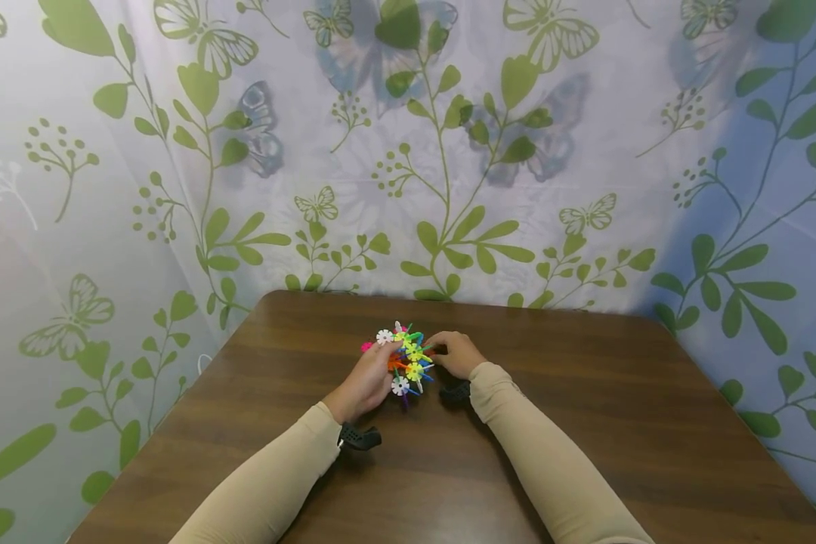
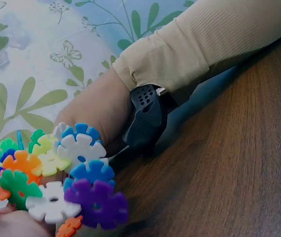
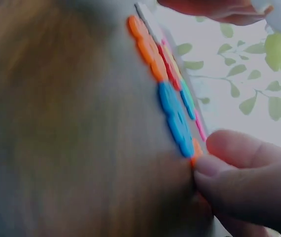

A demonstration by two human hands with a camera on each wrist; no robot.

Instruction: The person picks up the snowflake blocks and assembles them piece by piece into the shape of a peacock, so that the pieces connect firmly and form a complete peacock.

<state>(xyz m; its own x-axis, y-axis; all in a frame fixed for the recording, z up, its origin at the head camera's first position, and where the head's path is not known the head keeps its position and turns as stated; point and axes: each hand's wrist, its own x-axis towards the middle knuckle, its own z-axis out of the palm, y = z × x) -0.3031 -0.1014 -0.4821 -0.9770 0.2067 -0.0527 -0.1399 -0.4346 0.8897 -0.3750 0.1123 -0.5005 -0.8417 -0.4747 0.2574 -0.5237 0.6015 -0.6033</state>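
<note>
Pinching a little orange piece (image 3: 196,149) between thumb and finger of the right hand (image 1: 459,353), with both tips close together. Holding a bunch of bright flower-shaped pieces (image 1: 415,353) in the left hand (image 1: 367,379), with thumb and fingers curled round. Showing, right by the pinch in the right wrist view, a line of orange, blue and red pieces (image 3: 176,121), thin and seen from the side; cannot tell how joined to the bunch. Poking out big and near in the left wrist view: a purple piece (image 2: 96,205), a white piece (image 2: 52,202) and a green piece (image 2: 18,190). Keeping the bunch between both hands, over the far middle of the brown table (image 1: 585,393); cannot tell if resting on the wood or just above. Wearing a black gadget (image 2: 148,123) at each wrist and tan sleeves (image 1: 265,480) down both arms. Facing a pale sheet (image 1: 292,143) with green leaves and butterflies.
</note>
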